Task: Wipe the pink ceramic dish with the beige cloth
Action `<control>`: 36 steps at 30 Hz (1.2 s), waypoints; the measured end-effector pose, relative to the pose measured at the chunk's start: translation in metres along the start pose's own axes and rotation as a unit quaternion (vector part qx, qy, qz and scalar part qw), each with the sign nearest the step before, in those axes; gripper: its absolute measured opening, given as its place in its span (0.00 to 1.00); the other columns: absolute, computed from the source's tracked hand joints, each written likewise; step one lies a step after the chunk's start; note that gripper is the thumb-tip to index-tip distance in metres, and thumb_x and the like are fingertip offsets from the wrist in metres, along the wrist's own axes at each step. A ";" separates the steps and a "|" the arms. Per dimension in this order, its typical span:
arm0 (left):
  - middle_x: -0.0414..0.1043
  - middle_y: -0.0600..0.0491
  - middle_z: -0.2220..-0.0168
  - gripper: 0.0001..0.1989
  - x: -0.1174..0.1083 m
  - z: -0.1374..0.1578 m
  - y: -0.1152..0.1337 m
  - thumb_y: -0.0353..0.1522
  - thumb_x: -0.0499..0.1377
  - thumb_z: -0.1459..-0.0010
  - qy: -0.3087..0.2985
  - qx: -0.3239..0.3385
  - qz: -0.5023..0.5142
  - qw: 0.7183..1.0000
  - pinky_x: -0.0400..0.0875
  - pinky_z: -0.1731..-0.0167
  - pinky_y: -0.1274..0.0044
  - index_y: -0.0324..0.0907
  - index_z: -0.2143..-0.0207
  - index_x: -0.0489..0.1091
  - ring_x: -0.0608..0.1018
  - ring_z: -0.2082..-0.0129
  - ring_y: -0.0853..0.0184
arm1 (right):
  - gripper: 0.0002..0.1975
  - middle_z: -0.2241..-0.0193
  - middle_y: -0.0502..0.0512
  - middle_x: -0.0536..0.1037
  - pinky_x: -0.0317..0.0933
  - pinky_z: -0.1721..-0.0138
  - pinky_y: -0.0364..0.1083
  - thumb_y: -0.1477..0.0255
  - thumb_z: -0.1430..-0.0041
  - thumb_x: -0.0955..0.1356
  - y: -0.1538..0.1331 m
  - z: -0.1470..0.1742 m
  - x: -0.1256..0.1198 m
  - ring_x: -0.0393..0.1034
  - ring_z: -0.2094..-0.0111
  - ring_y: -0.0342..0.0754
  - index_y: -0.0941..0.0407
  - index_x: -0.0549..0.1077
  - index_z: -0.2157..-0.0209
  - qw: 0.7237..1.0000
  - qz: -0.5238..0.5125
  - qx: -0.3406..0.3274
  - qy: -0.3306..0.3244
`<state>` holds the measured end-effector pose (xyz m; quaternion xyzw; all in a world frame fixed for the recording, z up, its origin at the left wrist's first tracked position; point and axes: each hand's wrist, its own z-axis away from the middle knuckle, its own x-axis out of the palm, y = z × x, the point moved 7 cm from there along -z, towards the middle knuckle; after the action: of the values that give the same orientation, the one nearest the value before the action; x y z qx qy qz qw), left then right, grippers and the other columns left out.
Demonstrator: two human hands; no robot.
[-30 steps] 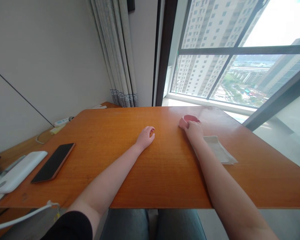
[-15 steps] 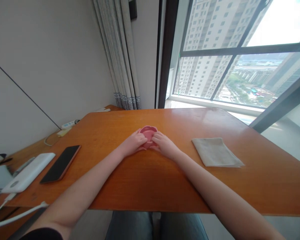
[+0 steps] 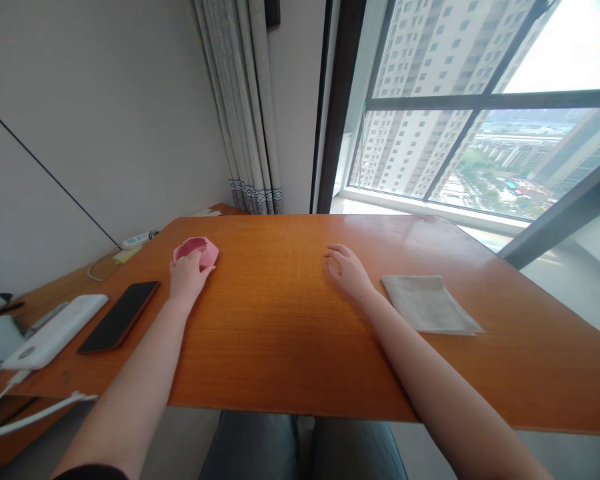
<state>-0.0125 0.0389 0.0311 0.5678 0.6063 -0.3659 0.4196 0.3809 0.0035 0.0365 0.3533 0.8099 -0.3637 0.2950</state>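
A small pink dish [image 3: 207, 252] with a faceted side is at the left part of the wooden table, and my left hand [image 3: 187, 272] grips its near rim. Some of the dish is hidden behind the fingers. My right hand [image 3: 347, 268] rests over the middle right of the table with its fingers apart and nothing in it. A folded light grey cloth [image 3: 430, 305] lies flat to the right of that hand, apart from it.
On the left lie a dark phone [image 3: 120, 317] and a white power bank [image 3: 57, 331] with a white cable plugged in. A power strip [image 3: 137, 240] sits by the wall. The wooden table [image 3: 280, 347] ends before a large window [image 3: 430, 153] and a curtain [image 3: 245, 120].
My left hand has carried the pink dish from the table's middle to the left. My right hand has let go of it and moved slightly right.
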 end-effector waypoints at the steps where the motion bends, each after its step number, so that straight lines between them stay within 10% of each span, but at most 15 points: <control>1: 0.72 0.41 0.54 0.25 0.001 0.001 -0.002 0.41 0.57 0.46 0.002 -0.004 -0.009 1.000 0.61 0.52 0.62 0.40 0.47 0.63 0.71 0.53 0.50 | 0.13 0.50 0.61 0.70 0.59 0.45 0.53 0.73 0.41 0.59 0.004 0.000 -0.001 0.64 0.48 0.53 0.56 0.73 0.59 1.000 0.000 0.009 -0.002; 21: 0.70 0.40 0.51 0.23 0.016 -0.001 -0.006 0.38 0.57 0.46 0.002 0.007 -0.016 1.000 0.57 0.48 0.59 0.38 0.49 0.64 0.69 0.50 0.49 | 0.13 0.57 0.58 0.73 0.63 0.54 0.50 0.70 0.40 0.59 0.021 -0.002 -0.009 0.70 0.57 0.50 0.55 0.71 0.58 0.996 -0.056 0.063 0.010; 29: 0.69 0.40 0.50 0.25 0.024 -0.007 -0.012 0.38 0.58 0.47 -0.007 0.016 -0.007 1.000 0.56 0.46 0.59 0.38 0.47 0.63 0.68 0.48 0.49 | 0.15 0.58 0.58 0.75 0.63 0.54 0.49 0.69 0.42 0.60 0.061 -0.002 -0.047 0.71 0.59 0.49 0.57 0.70 0.56 0.986 -0.055 0.140 0.072; 36: 0.67 0.39 0.49 0.26 0.030 -0.011 -0.018 0.39 0.58 0.48 -0.010 0.050 0.035 0.998 0.53 0.43 0.59 0.38 0.48 0.64 0.66 0.45 0.49 | 0.22 0.49 0.69 0.70 0.57 0.47 0.57 0.65 0.42 0.63 0.109 0.064 -0.073 0.64 0.46 0.61 0.61 0.67 0.48 0.920 0.192 0.282 -0.193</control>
<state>-0.0316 0.0587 0.0067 0.6053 0.5626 -0.3867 0.4093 0.5225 -0.0205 0.0127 0.4934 0.5179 -0.5743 0.3980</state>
